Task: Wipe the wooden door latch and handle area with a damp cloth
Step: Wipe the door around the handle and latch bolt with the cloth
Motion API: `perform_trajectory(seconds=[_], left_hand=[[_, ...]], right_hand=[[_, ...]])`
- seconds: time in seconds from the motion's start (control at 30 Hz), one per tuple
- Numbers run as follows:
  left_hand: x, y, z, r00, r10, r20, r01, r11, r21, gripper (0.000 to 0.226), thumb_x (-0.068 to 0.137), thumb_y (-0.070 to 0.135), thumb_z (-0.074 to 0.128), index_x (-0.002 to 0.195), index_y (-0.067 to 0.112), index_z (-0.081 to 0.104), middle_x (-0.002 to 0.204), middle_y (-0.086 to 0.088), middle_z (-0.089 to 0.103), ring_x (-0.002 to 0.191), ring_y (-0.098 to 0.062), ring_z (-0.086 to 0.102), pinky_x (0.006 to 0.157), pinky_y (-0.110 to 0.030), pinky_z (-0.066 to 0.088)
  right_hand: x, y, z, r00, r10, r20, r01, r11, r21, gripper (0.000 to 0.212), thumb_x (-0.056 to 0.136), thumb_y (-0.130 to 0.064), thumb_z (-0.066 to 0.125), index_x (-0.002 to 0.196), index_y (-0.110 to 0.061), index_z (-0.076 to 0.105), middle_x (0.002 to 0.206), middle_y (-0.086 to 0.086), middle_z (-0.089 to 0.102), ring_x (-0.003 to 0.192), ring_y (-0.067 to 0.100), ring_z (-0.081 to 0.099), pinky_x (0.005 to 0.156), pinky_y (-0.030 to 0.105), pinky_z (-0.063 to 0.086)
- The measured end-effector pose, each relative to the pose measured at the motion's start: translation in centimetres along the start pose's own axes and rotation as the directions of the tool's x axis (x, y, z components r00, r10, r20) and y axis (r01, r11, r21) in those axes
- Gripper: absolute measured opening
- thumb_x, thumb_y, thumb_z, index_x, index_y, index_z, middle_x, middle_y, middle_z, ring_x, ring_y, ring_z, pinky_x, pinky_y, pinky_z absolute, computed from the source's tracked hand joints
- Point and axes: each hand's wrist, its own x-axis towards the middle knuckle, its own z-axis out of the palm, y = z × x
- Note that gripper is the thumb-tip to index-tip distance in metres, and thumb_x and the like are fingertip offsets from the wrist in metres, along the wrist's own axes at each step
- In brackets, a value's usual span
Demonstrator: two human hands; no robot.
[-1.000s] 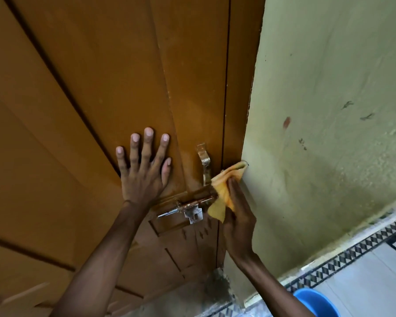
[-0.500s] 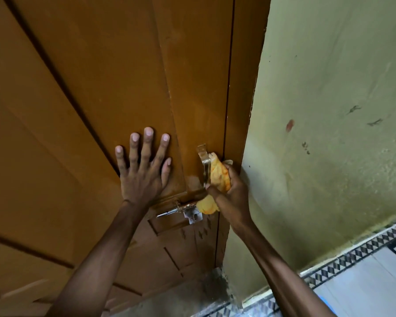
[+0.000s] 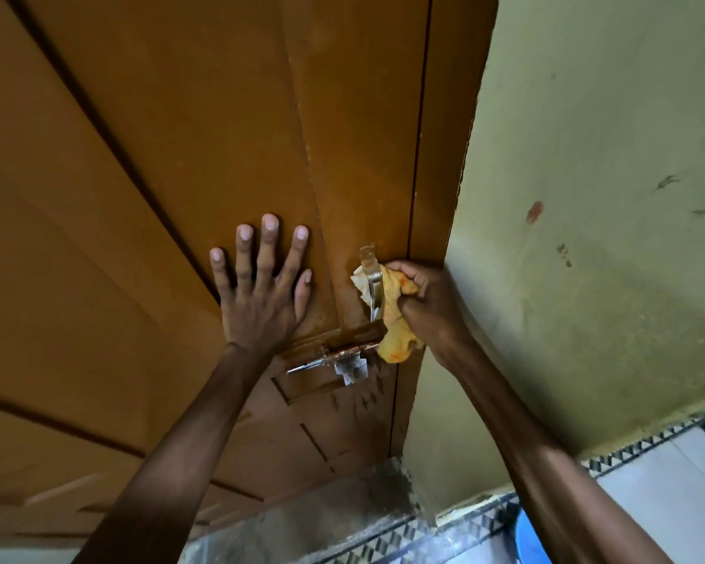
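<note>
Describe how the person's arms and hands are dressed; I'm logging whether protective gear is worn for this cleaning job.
Both forearms are bare as far as the picture shows: no sleeves in view. The left hand and the right hand wear no gloves. No ring, watch or bracelet shows on either wrist or on the visible fingers. The fingernails on the left hand are short and unpainted. The right hand's nails are hidden.

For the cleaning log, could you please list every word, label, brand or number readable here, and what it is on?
None: no readable text appears on the door, handle, latch, cloth or wall.
The wall's marks are stains, not letters.
</note>
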Motion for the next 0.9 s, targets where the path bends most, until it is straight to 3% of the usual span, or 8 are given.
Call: perform_trajectory(seconds=[0.1,0.27,0.47,0.53,0.57,0.67,0.8,0.9], left_hand=[[0.0,0.0,0.0,1.0,0.002,-0.003,-0.002,1.0,0.002,0.07,0.105,0.047,0.038,0.162,0.026,0.003,0.167,-0.006,-0.017,0.154,-0.026,-0.016,0.124,-0.051,-0.009],[0.2,-0.1,-0.2,1.0,0.006,0.019,-0.006,1.0,-0.013,0.067,0.106,0.046,0.036,0.162,0.026,0.005,0.168,-0.006,-0.015,0.154,-0.026,-0.015,0.124,-0.051,-0.009],[0.2,-0.2,-0.6,0.999,-0.003,0.032,0.004,0.999,-0.042,0.065,0.105,0.045,0.042,0.16,0.025,0.015,0.168,-0.005,-0.012,0.155,-0.026,-0.011,0.124,-0.052,-0.006],[0.2,-0.2,-0.6,1.0,-0.001,0.029,0.002,0.999,-0.042,0.066,0.105,0.045,0.044,0.161,0.025,0.014,0.168,-0.005,-0.011,0.155,-0.026,-0.01,0.124,-0.052,-0.005],[0.2,-0.2,-0.6,1.0,0.0,0.031,0.001,0.999,-0.048,0.067,0.105,0.045,0.044,0.161,0.025,0.013,0.168,-0.005,-0.011,0.155,-0.026,-0.01,0.124,-0.052,-0.005],[0.1,-0.2,-0.3,1.0,-0.003,0.022,0.004,0.999,-0.048,0.067,0.105,0.045,0.043,0.161,0.025,0.013,0.169,-0.005,-0.009,0.155,-0.026,-0.009,0.124,-0.052,-0.005],[0.1,-0.1,-0.4,1.0,-0.003,0.014,0.004,0.998,-0.06,0.066,0.105,0.044,0.043,0.161,0.025,0.014,0.169,-0.005,-0.007,0.155,-0.026,-0.008,0.124,-0.053,-0.002],[0.1,-0.1,-0.4,1.0,-0.011,0.026,0.013,0.997,-0.072,0.065,0.106,0.045,0.042,0.161,0.025,0.015,0.169,-0.005,-0.007,0.155,-0.026,-0.008,0.124,-0.052,-0.003]], right_hand=[[-0.3,2.0,0.7,0.995,-0.098,0.026,0.101,0.956,-0.275,0.058,0.085,0.015,0.053,0.138,-0.007,0.05,0.132,0.0,0.057,0.124,0.012,0.05,0.095,0.004,0.032],[-0.4,2.8,1.3,0.974,-0.222,-0.04,0.174,0.85,-0.497,0.057,0.083,0.005,0.065,0.137,-0.012,0.054,0.131,0.007,0.063,0.122,0.025,0.057,0.098,0.021,0.038],[-1.1,1.0,1.1,0.93,-0.368,-0.017,0.199,0.541,-0.817,0.035,0.087,-0.018,0.07,0.12,-0.028,0.065,0.112,-0.001,0.072,0.103,0.023,0.061,0.088,0.034,0.049],[-1.5,0.8,0.7,0.948,-0.309,0.074,0.188,0.358,-0.915,0.027,0.089,-0.02,0.065,0.115,-0.028,0.066,0.114,-0.001,0.071,0.11,0.025,0.058,0.094,0.038,0.046],[-1.7,1.0,0.3,0.965,-0.247,0.087,0.172,0.347,-0.922,0.029,0.088,-0.019,0.066,0.117,-0.027,0.066,0.116,0.0,0.07,0.113,0.025,0.057,0.096,0.039,0.046],[-2.1,1.6,-1.0,0.98,-0.19,-0.054,0.073,0.605,-0.793,0.041,0.083,-0.013,0.072,0.122,-0.021,0.065,0.117,0.002,0.069,0.11,0.023,0.062,0.093,0.033,0.049],[-2.1,0.4,-0.9,0.922,-0.031,-0.385,-0.091,0.952,-0.293,0.031,0.084,0.003,0.056,0.108,-0.008,0.071,0.102,0.006,0.071,0.097,0.024,0.066,0.075,0.023,0.046],[-2.3,-1.4,-0.6,0.973,-0.008,-0.231,-0.037,0.981,-0.191,0.036,0.084,0.006,0.053,0.112,-0.009,0.07,0.098,0.0,0.068,0.092,0.017,0.064,0.07,0.025,0.049]])
